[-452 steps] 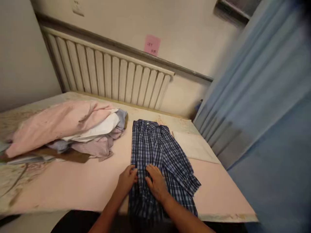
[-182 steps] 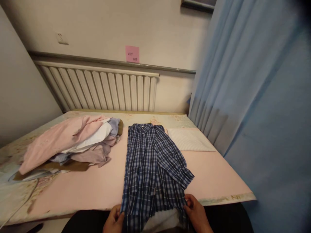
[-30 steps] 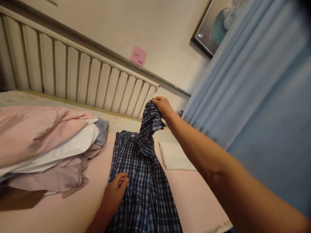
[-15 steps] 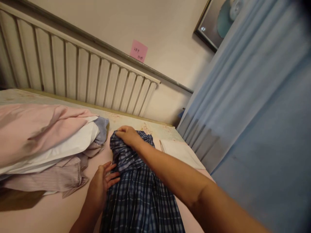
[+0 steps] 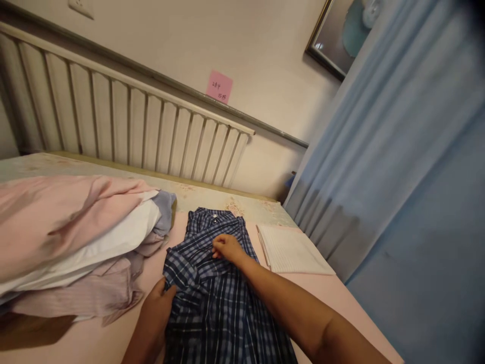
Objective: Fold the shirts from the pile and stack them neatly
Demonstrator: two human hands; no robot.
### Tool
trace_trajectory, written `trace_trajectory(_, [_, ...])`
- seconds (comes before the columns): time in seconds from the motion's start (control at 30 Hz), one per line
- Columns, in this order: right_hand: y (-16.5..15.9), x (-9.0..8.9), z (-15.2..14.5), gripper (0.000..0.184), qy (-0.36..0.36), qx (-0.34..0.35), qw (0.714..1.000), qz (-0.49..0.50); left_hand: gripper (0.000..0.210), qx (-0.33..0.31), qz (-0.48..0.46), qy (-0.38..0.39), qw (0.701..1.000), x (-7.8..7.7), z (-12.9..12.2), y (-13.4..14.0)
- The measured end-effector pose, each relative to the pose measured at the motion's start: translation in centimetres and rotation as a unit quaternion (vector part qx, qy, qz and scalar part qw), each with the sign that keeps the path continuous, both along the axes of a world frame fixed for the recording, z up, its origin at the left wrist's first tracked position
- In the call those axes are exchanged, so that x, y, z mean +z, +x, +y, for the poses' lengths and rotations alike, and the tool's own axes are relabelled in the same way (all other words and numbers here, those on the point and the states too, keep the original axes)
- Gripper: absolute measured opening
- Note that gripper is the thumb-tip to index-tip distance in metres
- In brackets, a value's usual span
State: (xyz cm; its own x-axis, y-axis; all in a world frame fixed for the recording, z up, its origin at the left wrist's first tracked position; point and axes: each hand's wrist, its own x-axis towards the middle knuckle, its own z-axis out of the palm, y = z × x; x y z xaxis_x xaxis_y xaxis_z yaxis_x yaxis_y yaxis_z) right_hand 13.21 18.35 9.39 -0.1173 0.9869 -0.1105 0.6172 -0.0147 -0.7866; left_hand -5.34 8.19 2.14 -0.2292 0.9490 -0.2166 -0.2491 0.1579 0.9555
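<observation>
A dark blue plaid shirt [image 5: 223, 308] lies lengthwise in front of me, its collar [image 5: 212, 216] at the far end. Part of it is folded across the upper front in a slanting band. At the shirt's left edge, my left hand [image 5: 157, 306] is closed on the cloth, thumb on top and the other fingers mostly hidden. My right hand [image 5: 229, 248] rests over the middle of the upper shirt with curled fingers. Whether cloth is pinched in them is hidden.
A heap of pink, white and mauve clothes [image 5: 76, 227] lies to the left. On the right is a folded white striped cloth [image 5: 295, 251]. The bed's pink sheet [image 5: 352, 298] spreads beneath. Behind stand a radiator [image 5: 121, 121] and a blue curtain [image 5: 379, 151].
My right hand has left the shirt's top left corner and moved right and nearer. The bunched upper cloth now lies flatter, showing the collar. My left hand has closed on the left edge.
</observation>
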Motion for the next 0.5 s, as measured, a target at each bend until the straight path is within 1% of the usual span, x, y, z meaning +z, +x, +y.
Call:
trace_trajectory(0.1, [2.6,-0.9,3.6,0.019,0.027,-0.064,0.996,-0.05,0.031,-0.004,0.004,-0.021,1.0,-0.3,0.2,-0.3])
trace_trajectory(0.17, [3.6,-1.5,5.8,0.023,0.047,-0.09,0.991,-0.083,0.032,-0.009,0.009,-0.025,1.0,-0.2,0.2,-0.5])
trace_trajectory(0.27, [3.9,-2.3,8.6,0.035,0.083,-0.107,0.982,-0.131,0.034,-0.023,0.018,-0.035,0.999,-0.1,0.2,-0.7])
trace_trajectory(0.33, [3.7,-2.9,9.9,0.039,0.105,-0.114,0.975,-0.161,0.035,-0.02,0.038,-0.046,0.998,-0.1,0.4,-0.9])
trace_trajectory(0.43, [3.3,-3.7,11.2,0.029,0.12,-0.127,0.964,-0.199,0.037,-0.03,0.054,-0.067,0.996,-0.4,0.8,-1.2])
trace_trajectory(0.5, [3.2,-4.1,11.7,0.025,0.13,-0.141,0.958,-0.215,0.04,-0.053,0.033,-0.079,0.995,-0.5,0.8,-1.3])
